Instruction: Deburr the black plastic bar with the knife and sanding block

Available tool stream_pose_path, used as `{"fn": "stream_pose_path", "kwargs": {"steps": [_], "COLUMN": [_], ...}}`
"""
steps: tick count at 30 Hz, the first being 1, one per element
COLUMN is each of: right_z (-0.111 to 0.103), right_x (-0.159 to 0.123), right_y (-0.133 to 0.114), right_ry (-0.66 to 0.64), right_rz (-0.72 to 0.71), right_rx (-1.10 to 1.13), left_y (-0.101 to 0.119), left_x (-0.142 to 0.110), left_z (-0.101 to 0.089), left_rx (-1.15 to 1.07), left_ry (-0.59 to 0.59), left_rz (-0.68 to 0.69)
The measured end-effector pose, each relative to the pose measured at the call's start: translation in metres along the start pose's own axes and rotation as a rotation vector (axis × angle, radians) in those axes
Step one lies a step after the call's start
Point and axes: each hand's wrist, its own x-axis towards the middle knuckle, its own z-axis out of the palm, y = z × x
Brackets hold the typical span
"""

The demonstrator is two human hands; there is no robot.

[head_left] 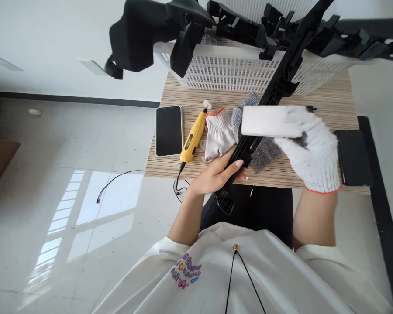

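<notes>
My bare left hand [214,174] is wrapped around the lower part of a long, narrow black plastic trim piece [281,76]. The piece slants from near my lap up across the basket to the upper right. A white knit glove with an orange cuff edge covers my right hand [317,150], which grips a smooth white rectangular block [265,121]. That block lies across the trim piece in view and hides part of it; whether they touch I cannot tell. Beneath them is a grey knitted cloth item [266,153], with a loose white glove [218,135] to its left.
A yellow corded rotary tool [193,136] with a white tip lies beside a pale-edged phone [169,131] on the wood-grain table [321,172]. A dark phone [355,158] rests at the right edge. Behind, a white basket [229,69] holds several black plastic parts [144,35] jutting over its rim.
</notes>
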Motion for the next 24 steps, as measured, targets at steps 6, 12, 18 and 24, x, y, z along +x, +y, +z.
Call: {"fn": "stream_pose_path", "kwargs": {"steps": [6,12,18,24], "right_z": [-0.008,-0.022,0.006,0.016], "right_x": [0.001,0.0,0.006,0.008], "right_y": [-0.004,-0.016,-0.009,-0.008], "right_ry": [0.331,-0.003,0.214,0.167], "right_rz": [0.272,0.599,0.654,0.693], "right_rx": [0.259,0.373,0.393,0.464], "left_y": [0.002,0.001,-0.001,0.001], "left_x": [0.0,0.0,0.001,0.001], "left_z": [0.001,0.0,-0.001,-0.001], "left_rx": [-0.003,-0.007,0.014,0.038], "left_ry": [-0.003,-0.002,-0.002,0.004], "left_rz": [0.003,0.005,0.006,0.022]}}
